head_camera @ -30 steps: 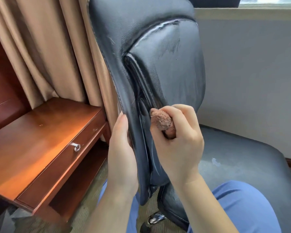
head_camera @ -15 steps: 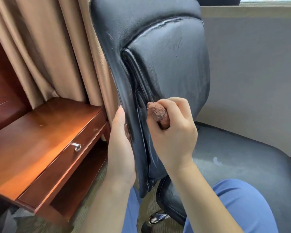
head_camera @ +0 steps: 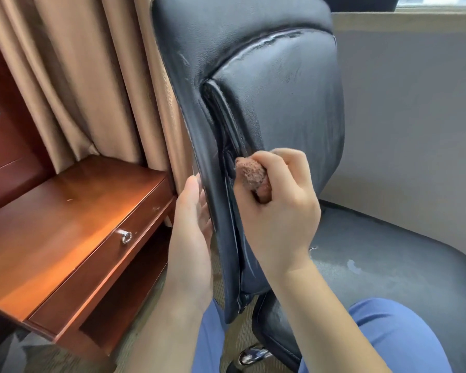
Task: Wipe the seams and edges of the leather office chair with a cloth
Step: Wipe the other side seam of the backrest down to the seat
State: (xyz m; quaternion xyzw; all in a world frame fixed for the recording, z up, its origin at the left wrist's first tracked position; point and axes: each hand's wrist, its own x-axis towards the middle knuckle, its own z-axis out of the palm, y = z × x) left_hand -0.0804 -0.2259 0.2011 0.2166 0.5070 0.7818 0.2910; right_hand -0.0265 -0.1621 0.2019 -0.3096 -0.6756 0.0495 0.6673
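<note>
The black leather office chair (head_camera: pixel 275 103) stands turned so its backrest faces the camera, with the seat (head_camera: pixel 388 265) stretching off to the right. The right hand (head_camera: pixel 277 211) is curled into a fist round a bunched reddish-brown cloth (head_camera: pixel 250 173), whose tip pokes out past the thumb and forefinger and presses into the vertical seam (head_camera: pixel 226 135) between the backrest's outer border and its padded centre panel. The right forearm rises from the lower right, wrist bent slightly inward. The left hand (head_camera: pixel 191 238) lies flat with straight fingers along the backrest's outer left edge, palm against the leather. A wooden desk (head_camera: pixel 65 224) with a drawer and a metal knob (head_camera: pixel 125 236) stands to the left, tan curtains (head_camera: pixel 92 76) behind it. Blue trouser legs (head_camera: pixel 388 332) show below.
</note>
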